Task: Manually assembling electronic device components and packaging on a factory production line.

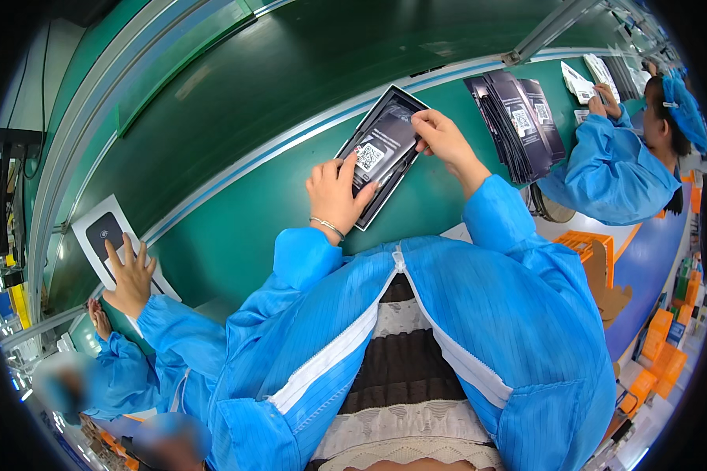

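In front of me an open, shallow dark box (pixel 390 198) with a pale rim lies aslant on the green work surface. A dark printed leaflet (pixel 389 133) with a square code lies in its mouth. My right hand (pixel 448 145) pinches the leaflet at its upper right edge, thumb and forefinger together. My left hand (pixel 336 195) grips the leaflet's lower left part, its thumb and forefinger across the near end by the box's rim. The fingertips partly cover the leaflet, and whatever lies under it in the box is hidden.
Stacks of dark leaflets (pixel 514 125) stand to the right, near a co-worker in blue (pixel 613 173) handling white papers (pixel 577 82). On the left, another person's hand (pixel 131 275) touches a white box (pixel 102 216) picturing a phone. A metal rail (pixel 322 129) edges the work surface behind.
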{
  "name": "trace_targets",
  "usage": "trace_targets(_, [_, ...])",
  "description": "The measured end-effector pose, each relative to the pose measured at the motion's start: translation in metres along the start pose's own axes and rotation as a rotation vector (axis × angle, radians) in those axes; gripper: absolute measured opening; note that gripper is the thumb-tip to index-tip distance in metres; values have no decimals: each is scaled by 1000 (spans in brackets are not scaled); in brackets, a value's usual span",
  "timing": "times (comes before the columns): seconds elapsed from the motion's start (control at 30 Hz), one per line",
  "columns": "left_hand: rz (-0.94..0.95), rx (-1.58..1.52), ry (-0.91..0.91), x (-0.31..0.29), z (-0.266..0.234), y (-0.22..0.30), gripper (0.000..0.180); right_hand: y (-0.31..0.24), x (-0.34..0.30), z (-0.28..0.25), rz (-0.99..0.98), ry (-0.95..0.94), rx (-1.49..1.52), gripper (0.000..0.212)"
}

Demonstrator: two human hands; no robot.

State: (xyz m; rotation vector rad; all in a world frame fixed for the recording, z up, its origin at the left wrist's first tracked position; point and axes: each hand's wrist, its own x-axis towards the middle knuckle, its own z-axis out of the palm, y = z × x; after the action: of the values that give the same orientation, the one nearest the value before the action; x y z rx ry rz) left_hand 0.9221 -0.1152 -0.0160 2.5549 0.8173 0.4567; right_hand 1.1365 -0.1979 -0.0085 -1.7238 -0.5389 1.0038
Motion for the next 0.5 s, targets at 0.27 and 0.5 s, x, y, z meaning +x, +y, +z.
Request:
trace_targets(0.27, [-96, -372, 29, 9, -12, -15, 40, 2, -1, -4, 84, 14, 103, 30])
trace_targets(0.5, [-164, -427, 2, 8, -16, -18, 35, 3, -4, -4, 67, 6, -59, 28])
